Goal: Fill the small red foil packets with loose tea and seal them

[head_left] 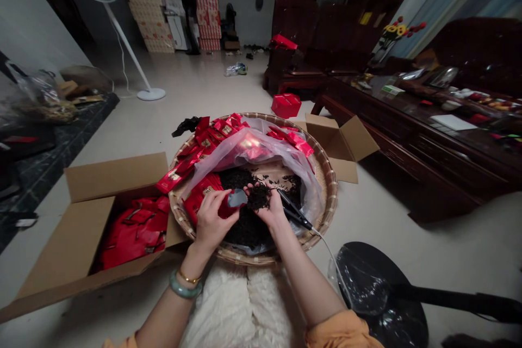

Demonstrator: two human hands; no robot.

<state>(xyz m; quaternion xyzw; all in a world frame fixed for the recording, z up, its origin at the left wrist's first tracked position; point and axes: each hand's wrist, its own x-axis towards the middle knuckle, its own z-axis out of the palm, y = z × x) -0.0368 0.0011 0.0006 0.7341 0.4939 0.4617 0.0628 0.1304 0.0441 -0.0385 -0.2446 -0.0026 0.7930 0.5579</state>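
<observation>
My left hand (210, 223) is shut on a small red foil packet (233, 201), whose silver-lined mouth faces my right hand. My right hand (271, 209) pinches a clump of dark loose tea leaves (259, 197) just beside that mouth. Below both hands, a heap of tea (244, 228) lies in a round woven bamboo tray (324, 190). Several red packets (216, 133) lie along the tray's far side, partly under a clear plastic bag (265, 152). A black heat-sealing tong (296, 211) with a white cable rests on the tray's right side, near my right hand.
An open cardboard box (110, 201) full of red packets stands left of the tray, with another box (342, 141) behind it. A black plastic-covered round object (379, 293) lies at lower right. A dark wooden table (408, 119) runs along the right; a standing fan (122, 27) is at back left.
</observation>
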